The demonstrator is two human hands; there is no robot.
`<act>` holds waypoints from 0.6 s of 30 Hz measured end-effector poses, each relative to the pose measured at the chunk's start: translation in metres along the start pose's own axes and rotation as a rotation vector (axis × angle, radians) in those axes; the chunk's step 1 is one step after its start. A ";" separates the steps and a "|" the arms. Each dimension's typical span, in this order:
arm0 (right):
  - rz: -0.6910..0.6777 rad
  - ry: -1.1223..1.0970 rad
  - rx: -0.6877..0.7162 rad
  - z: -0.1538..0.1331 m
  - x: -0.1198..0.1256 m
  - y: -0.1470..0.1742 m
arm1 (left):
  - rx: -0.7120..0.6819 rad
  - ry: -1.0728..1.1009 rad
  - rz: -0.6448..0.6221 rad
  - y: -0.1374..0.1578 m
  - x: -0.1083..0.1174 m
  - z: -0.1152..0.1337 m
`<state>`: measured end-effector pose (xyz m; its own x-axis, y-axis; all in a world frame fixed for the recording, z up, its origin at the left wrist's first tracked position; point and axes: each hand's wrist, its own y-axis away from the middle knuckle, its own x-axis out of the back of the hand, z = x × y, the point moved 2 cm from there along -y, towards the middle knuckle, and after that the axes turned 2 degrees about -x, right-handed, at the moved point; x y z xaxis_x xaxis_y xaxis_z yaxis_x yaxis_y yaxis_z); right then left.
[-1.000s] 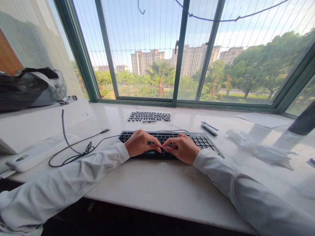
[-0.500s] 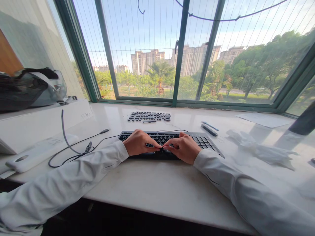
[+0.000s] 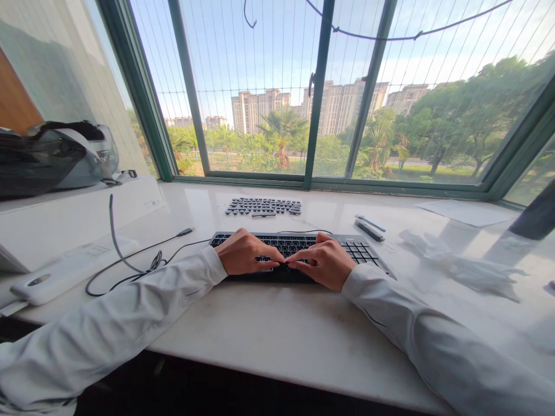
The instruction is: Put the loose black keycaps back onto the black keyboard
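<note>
Both bare hands are over the black keyboard (image 3: 287, 244), which lies crosswise on the white bench (image 3: 269, 329), between its near edge and the far edge along the window (image 3: 309, 115). The left hand (image 3: 245, 253) comes in over the left part of the keys, the right hand (image 3: 323, 261) over the part just left of the number pad (image 3: 359, 249). Their index fingertips meet or nearly meet low on the keyboard, thumbs beneath; whether anything small is pinched there I cannot tell. The central keys between the hands look bare of their caps, while the number pad has its own.

Loose dark keycaps (image 3: 264, 205) lie in rows beyond the keyboard, towards the bench's far edge, with a long bar-shaped key (image 3: 263, 215) on their near side. Left of the keyboard is a bundled black cable (image 3: 155, 263), its plug (image 3: 184, 231) lying free on the bench. Right of the keyboard's far corner lie a blue pen (image 3: 371, 223) and a black stick-like object (image 3: 368, 230), with crumpled clear plastic (image 3: 463, 261) farther towards the bench's right side.
</note>
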<state>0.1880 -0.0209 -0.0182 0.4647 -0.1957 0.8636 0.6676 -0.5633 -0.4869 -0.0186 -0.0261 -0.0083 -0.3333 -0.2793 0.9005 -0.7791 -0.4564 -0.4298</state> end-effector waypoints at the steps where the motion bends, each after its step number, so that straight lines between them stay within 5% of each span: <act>1: -0.005 -0.010 0.001 0.000 0.000 0.000 | -0.009 -0.014 0.001 0.000 0.000 0.000; 18: 0.000 -0.009 0.035 -0.002 0.000 0.000 | -0.082 0.195 0.002 0.002 0.004 0.005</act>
<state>0.1871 -0.0229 -0.0180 0.4699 -0.1886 0.8623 0.6872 -0.5350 -0.4915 -0.0187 -0.0322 -0.0056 -0.4247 -0.1078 0.8989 -0.8163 -0.3837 -0.4317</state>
